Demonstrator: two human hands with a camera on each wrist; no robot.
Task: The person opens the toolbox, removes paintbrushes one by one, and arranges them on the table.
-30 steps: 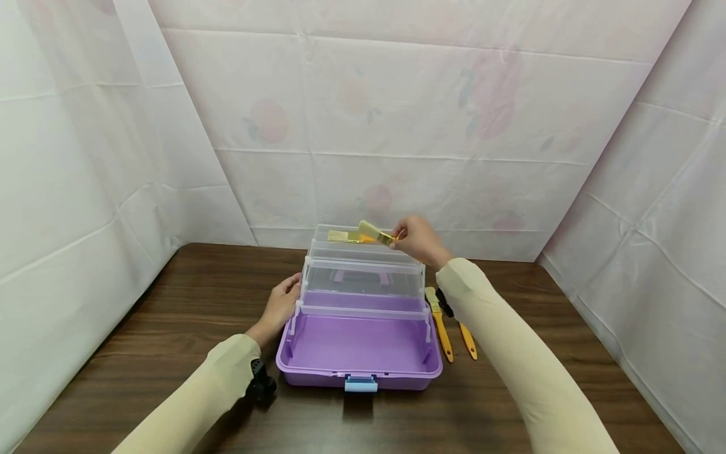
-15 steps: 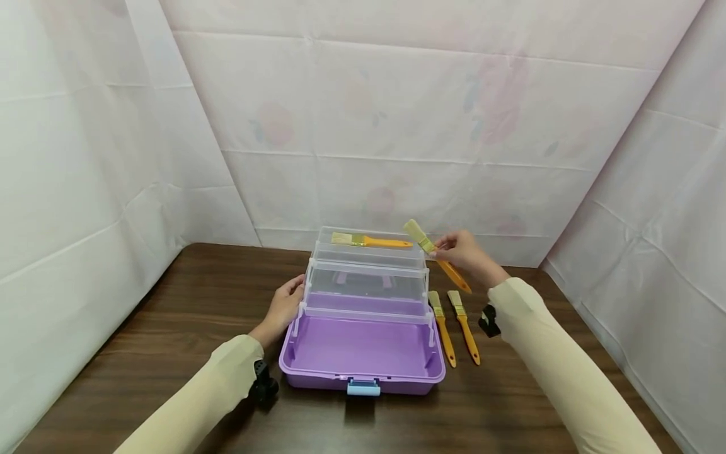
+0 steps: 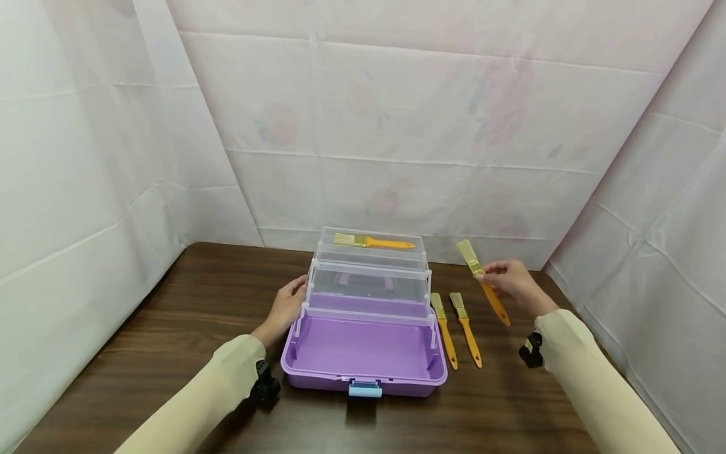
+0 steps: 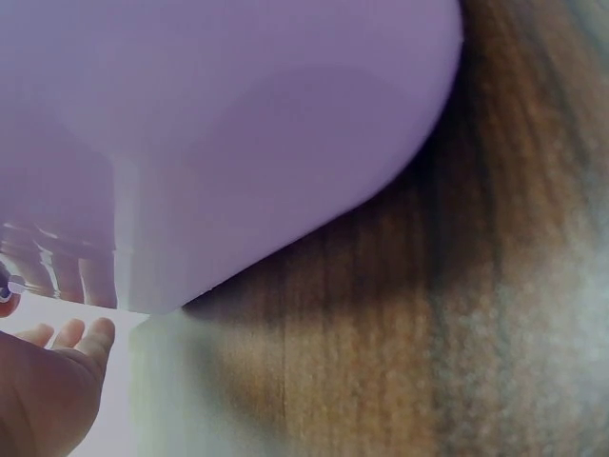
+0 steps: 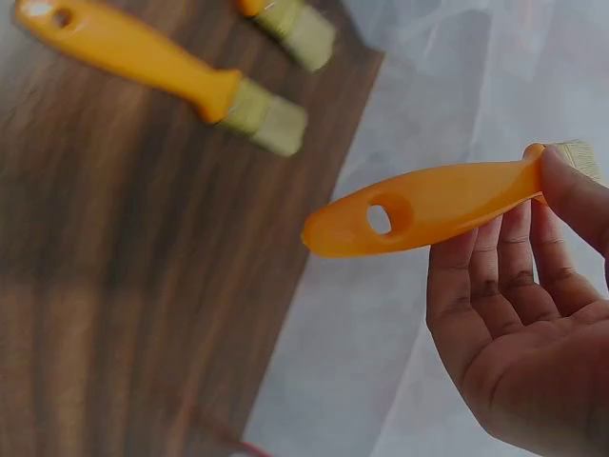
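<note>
Only the head view takes in the whole scene: the purple box (image 3: pixel 363 353) with its clear trays (image 3: pixel 368 280) fanned open, one brush (image 3: pixel 371 241) lying in the top tray, two more brushes (image 3: pixel 456 329) side by side on the surface (image 3: pixel 170 328) just right of the box, and both hands. The right wrist view alone shows the hole near the end of the held brush's (image 5: pixel 428 202) handle and how the right hand (image 5: pixel 523 324) pinches it near the ferrule, the other fingers lying loosely straight beneath the handle. The left wrist view shows little beyond the box's purple wall (image 4: pixel 219 133) close up and the left hand's (image 4: pixel 48 381) fingers straight; in the head view the left hand (image 3: pixel 288 304) rests open against the box's left side. The held brush (image 3: pixel 482 280) has an orange handle, a gold ferrule and pale bristles. It hangs in the air right of the box, above the surface, its long axis tilted: bristles up and away toward the back wall, handle end down and toward the person.
</note>
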